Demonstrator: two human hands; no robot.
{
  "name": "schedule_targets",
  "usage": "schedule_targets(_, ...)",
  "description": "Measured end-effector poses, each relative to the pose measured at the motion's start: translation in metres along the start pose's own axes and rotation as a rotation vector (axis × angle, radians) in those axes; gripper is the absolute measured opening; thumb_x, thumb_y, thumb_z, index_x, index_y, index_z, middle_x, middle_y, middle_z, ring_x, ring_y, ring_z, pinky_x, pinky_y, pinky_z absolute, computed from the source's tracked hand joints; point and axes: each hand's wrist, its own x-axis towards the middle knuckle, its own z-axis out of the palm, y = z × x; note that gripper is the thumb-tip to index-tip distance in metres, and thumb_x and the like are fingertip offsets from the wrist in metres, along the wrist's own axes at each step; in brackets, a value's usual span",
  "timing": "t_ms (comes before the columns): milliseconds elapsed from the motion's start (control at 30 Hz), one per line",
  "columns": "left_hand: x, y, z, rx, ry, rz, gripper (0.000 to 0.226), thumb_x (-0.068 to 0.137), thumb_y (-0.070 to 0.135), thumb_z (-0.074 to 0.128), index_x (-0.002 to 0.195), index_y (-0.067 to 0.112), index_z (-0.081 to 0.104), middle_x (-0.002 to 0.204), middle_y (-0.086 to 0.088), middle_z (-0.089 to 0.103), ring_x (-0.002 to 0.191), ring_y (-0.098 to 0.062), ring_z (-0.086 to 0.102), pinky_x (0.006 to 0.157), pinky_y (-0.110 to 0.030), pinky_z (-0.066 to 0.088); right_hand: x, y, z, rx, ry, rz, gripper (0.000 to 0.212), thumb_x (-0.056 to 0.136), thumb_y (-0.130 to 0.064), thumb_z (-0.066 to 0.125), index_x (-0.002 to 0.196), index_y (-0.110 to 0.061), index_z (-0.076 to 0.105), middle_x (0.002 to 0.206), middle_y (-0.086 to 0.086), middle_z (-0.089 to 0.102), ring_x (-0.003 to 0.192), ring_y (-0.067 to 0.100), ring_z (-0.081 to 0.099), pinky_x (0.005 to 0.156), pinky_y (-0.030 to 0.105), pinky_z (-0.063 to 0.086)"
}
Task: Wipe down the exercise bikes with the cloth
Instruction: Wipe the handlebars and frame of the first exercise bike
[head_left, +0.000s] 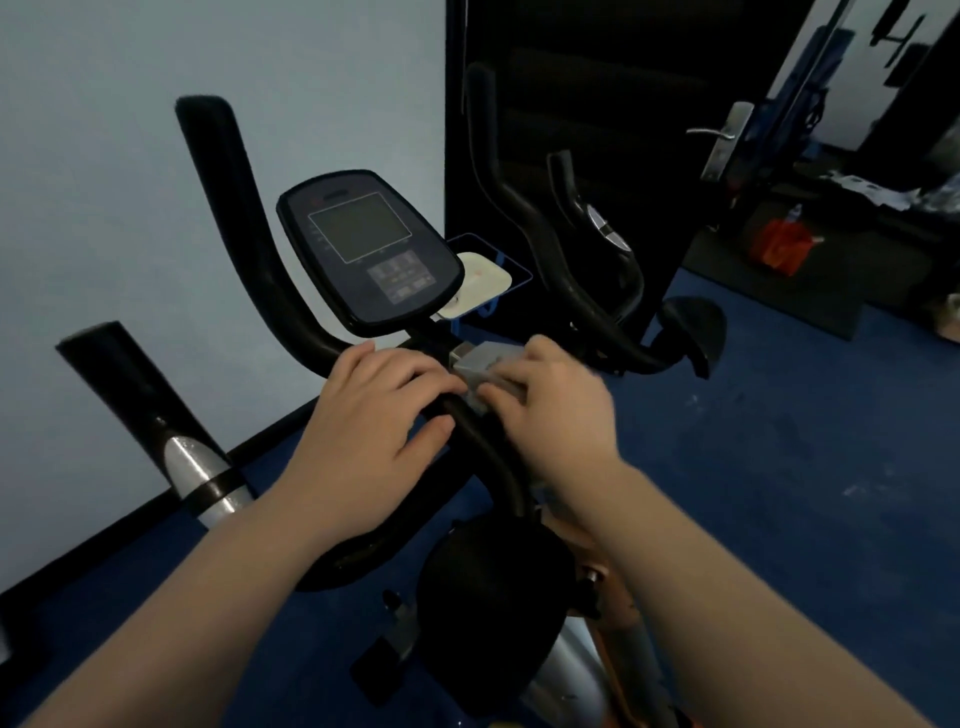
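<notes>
The cloth (485, 376) is largely covered by the right hand (558, 402), which is blurred. The bike (483, 587) is cut off at the bottom edge.

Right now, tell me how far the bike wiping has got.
Done: nothing can be judged clean from this dim view. In hand: the right hand holds the cloth on the handlebar below the console, and the left hand rests on the bar beside it. Left: the second bike behind stands untouched.
</notes>
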Motion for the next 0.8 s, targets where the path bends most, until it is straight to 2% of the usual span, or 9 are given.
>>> schedule_targets(67, 0.0, -0.001, 0.0, -0.007, 0.0, -0.002, 0.036, 0.091, 0.043, 0.038, 0.12, 0.034, 0.058, 0.118, 0.019, 0.052, 0.118, -0.003, 0.041, 0.112, -0.022, 0.004, -0.011, -0.001, 0.005, 0.205, 0.019, 0.028, 0.018, 0.088, -0.039, 0.062, 0.099, -0.032, 0.073, 0.09, -0.008, 0.055, 0.08, 0.005, 0.052, 0.065, 0.024, 0.039)
schedule_targets(133, -0.001, -0.001, -0.001, -0.017, -0.012, 0.001, 0.037, 0.091, 0.044, 0.038, 0.121, 0.034, 0.057, 0.119, 0.02, 0.052, 0.12, -0.002, 0.039, 0.112, -0.022, 0.003, -0.014, 0.014, -0.001, 0.371, -0.074, 0.016, 0.019, 0.086, -0.04, 0.064, 0.101, -0.035, 0.073, 0.086, -0.012, 0.056, 0.082, 0.003, 0.052, 0.073, 0.028, 0.045)
schedule_targets(200, -0.001, -0.001, -0.001, -0.015, -0.02, 0.008, 0.035, 0.092, 0.041, 0.044, 0.123, 0.033, 0.057, 0.122, 0.018, 0.052, 0.122, -0.003, 0.038, 0.112, -0.021, 0.002, -0.01, 0.018, -0.002, 0.28, -0.09, -0.019, 0.019, 0.086, -0.042, 0.063, 0.1, -0.035, 0.072, 0.084, -0.011, 0.055, 0.081, 0.006, 0.054, 0.07, 0.034, 0.048)
schedule_targets(300, -0.002, -0.004, -0.003, -0.018, -0.051, 0.027, 0.036, 0.094, 0.034, 0.051, 0.129, 0.034, 0.053, 0.13, 0.019, 0.049, 0.128, -0.001, 0.034, 0.113, -0.019, -0.001, -0.009, 0.0, 0.008, 0.146, 0.006, -0.019, 0.019, 0.09, -0.039, 0.059, 0.102, -0.031, 0.071, 0.09, -0.008, 0.054, 0.081, 0.011, 0.056, 0.063, 0.025, 0.038)
schedule_targets(400, -0.003, -0.013, -0.019, -0.137, -0.122, 0.068, 0.037, 0.096, 0.033, 0.051, 0.133, 0.034, 0.051, 0.139, 0.023, 0.043, 0.136, 0.007, 0.026, 0.115, -0.015, 0.001, -0.001, 0.002, -0.007, 0.154, -0.191, -0.035, 0.019, 0.09, -0.04, 0.059, 0.101, -0.031, 0.07, 0.092, -0.007, 0.054, 0.089, 0.012, 0.054, 0.071, 0.028, 0.039)
schedule_targets(467, -0.006, -0.024, -0.038, -0.183, -0.165, 0.112, 0.035, 0.096, 0.035, 0.049, 0.13, 0.032, 0.054, 0.138, 0.022, 0.047, 0.134, 0.011, 0.029, 0.113, -0.011, 0.012, 0.005, 0.006, -0.025, 0.15, -0.275, -0.05, 0.014, 0.087, -0.039, 0.061, 0.093, -0.03, 0.07, 0.087, -0.009, 0.052, 0.089, 0.014, 0.055, 0.073, 0.033, 0.043)
schedule_targets(600, -0.017, -0.059, -0.083, 0.016, -0.216, 0.288, 0.029, 0.095, 0.039, 0.042, 0.107, 0.027, 0.065, 0.107, 0.018, 0.064, 0.103, 0.0, 0.056, 0.093, -0.02, 0.04, -0.011, -0.025, -0.032, 0.307, 0.059, -0.11, 0.02, 0.084, -0.043, 0.058, 0.097, -0.032, 0.068, 0.091, -0.017, 0.051, 0.082, 0.003, 0.053, 0.068, 0.029, 0.047)
schedule_targets(700, -0.016, -0.08, -0.106, 0.181, -0.28, 0.404, 0.035, 0.09, 0.042, 0.035, 0.095, 0.027, 0.067, 0.088, 0.016, 0.065, 0.081, -0.007, 0.061, 0.075, -0.027, 0.048, -0.024, -0.056, -0.019, 0.068, -0.086, -0.264, 0.022, 0.086, -0.042, 0.061, 0.105, -0.034, 0.068, 0.098, -0.013, 0.054, 0.091, 0.007, 0.05, 0.077, 0.03, 0.044)
schedule_targets(800, -0.019, -0.087, -0.115, 0.305, -0.33, 0.549, 0.035, 0.088, 0.041, 0.034, 0.083, 0.028, 0.066, 0.073, 0.014, 0.062, 0.065, -0.008, 0.059, 0.063, -0.024, 0.047, -0.034, -0.071, -0.007, -0.197, -0.127, -0.203, 0.023, 0.087, -0.045, 0.06, 0.107, -0.037, 0.069, 0.097, -0.011, 0.054, 0.097, 0.012, 0.045, 0.084, 0.029, 0.037)
